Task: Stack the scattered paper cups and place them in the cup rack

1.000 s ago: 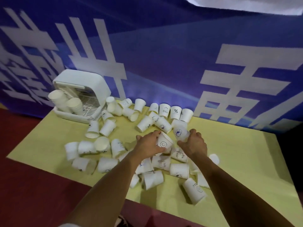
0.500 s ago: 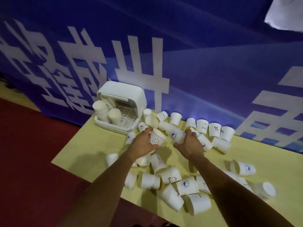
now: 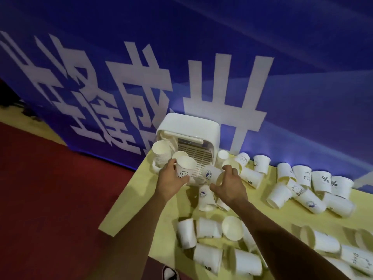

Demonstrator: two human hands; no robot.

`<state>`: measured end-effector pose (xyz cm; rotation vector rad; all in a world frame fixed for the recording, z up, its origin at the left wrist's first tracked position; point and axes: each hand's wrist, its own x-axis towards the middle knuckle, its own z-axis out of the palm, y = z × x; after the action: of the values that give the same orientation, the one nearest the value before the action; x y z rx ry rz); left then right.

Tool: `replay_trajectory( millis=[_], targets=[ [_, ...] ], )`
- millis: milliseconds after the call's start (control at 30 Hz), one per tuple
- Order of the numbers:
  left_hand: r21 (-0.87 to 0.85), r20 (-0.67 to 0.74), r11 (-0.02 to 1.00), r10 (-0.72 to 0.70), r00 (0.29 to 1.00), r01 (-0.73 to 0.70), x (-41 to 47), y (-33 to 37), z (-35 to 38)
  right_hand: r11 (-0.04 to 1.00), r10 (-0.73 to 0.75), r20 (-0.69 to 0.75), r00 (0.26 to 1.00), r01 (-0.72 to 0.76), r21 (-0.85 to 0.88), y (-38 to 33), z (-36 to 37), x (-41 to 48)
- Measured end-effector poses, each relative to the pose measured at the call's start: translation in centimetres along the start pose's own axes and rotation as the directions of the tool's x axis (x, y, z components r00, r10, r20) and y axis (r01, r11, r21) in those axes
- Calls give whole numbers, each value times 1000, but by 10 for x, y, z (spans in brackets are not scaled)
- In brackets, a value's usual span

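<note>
Both hands have moved from the middle of the table [image 3: 161, 201] right up to the cup rack [image 3: 188, 126]: the left hand [image 3: 169, 178] grips the smiley cup [image 3: 184, 168], the right hand [image 3: 228, 181] grips a logo cup [image 3: 211, 174], so racking comes next.

A blue banner [image 3: 262, 63] with large white characters [image 3: 141, 93] fills the upper picture. Below it and touching its bottom edge lies a yellow tabletop [image 3: 161, 211], and left of that, under the banner, spreads a red floor [image 3: 60, 209]. A black-and-white shoe [image 3: 169, 273] shows on the floor, far below the banner.
</note>
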<state>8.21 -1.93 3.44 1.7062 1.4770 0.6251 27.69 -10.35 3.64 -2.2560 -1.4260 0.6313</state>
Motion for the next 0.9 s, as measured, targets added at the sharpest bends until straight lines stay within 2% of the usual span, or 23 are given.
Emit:
replay_trajectory(
  millis=[300, 533, 900],
  targets=[
    [-36, 21, 999, -10, 1000, 10, 65, -22, -8, 999, 28, -101, 995, -30, -19, -30, 34, 13],
    [42, -17, 999, -3, 1000, 4, 85, -27, 3, 999, 43, -124, 991, -46, -21, -35, 36, 23],
    [113, 56, 993, 33, 998, -39, 100, -26, 2, 1000, 13, -153, 988, -13, -1, -39, 27, 40]
  ],
)
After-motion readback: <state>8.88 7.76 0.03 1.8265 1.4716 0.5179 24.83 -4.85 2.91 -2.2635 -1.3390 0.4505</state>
